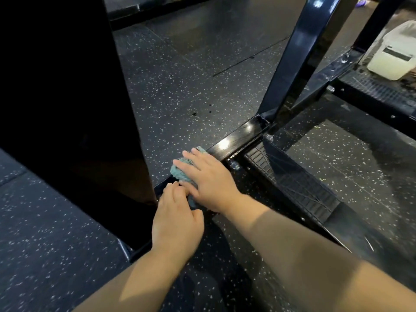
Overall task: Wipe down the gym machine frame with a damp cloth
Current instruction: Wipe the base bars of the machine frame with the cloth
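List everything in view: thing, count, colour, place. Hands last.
base bar: one, black, along the floor at centre
cloth: one, teal, on the base bar, under the right hand
upright post: one, black, rising from the bar's far end
panel: one, black, left
ribbed foot plate: one, black, right of the bar
jug: one, white, upper right
floor: one, dark speckled, all round
right hand: one, flat on the cloth
left hand: one, fingers curled beside the cloth, grip unclear

a pale plastic jug (392, 57) sits far right, beyond dark speckled rubber flooring (180, 86).
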The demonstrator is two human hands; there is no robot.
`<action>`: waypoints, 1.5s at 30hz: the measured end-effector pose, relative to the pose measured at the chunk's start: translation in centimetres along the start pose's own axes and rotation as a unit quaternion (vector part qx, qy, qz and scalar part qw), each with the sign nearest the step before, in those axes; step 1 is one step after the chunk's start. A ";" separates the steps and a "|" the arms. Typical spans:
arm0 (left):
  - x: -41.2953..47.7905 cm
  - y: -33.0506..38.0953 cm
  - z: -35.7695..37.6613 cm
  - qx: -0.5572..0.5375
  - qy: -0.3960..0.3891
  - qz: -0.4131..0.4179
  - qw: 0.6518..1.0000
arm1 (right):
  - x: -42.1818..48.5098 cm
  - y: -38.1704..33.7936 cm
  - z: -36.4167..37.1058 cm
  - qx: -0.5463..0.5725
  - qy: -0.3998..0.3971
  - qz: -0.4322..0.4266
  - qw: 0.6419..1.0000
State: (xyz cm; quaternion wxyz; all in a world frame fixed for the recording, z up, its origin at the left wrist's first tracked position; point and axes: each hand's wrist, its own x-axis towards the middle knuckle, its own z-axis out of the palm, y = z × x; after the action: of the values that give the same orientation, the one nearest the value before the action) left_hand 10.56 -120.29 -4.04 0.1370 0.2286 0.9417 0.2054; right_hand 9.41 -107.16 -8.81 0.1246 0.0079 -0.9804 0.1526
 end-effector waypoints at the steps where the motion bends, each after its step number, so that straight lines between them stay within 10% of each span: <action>1: 0.0 0.1 0.0 0.001 -0.003 -0.001 1.000 | 0.0 1.7 -0.6 -0.032 -0.002 -0.027 0.999; 7: 0.9 1.7 -0.1 -0.031 0.009 -0.028 0.999 | 2.9 8.3 -3.3 -0.111 0.013 0.313 0.943; 14: 1.5 2.5 0.9 -0.056 0.070 0.032 0.995 | -1.3 1.7 -0.4 -0.006 -0.014 -0.006 1.000; 20: 2.4 3.1 0.4 -0.036 0.023 -0.002 0.999 | 1.4 9.3 -3.4 -0.091 0.029 0.290 0.952; 28: 0.7 1.5 0.8 -0.132 0.107 0.041 0.985 | -1.5 1.3 -0.7 0.030 -0.017 -0.022 0.999; 34: 0.8 0.9 0.5 -0.119 0.049 0.011 0.992 | 0.7 10.2 -4.2 -0.026 0.039 0.277 0.960; 37: 1.2 0.9 0.0 -0.145 0.050 -0.024 0.988 | 1.0 6.5 -2.7 -0.072 0.020 0.250 0.965; 41: 0.1 0.5 0.0 -0.171 0.071 -0.005 0.983 | -1.3 -1.0 -0.7 0.062 -0.020 0.033 0.997; 45: -2.0 -0.1 -0.1 -0.180 0.091 0.046 0.978 | -1.0 -0.7 -4.2 0.370 -0.051 0.198 0.906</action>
State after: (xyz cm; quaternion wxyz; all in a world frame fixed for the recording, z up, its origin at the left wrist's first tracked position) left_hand 12.19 -121.40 -3.73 0.0801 0.2241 0.8861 0.3978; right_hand 11.42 -106.61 -4.97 0.0296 -0.1329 -0.8399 0.5254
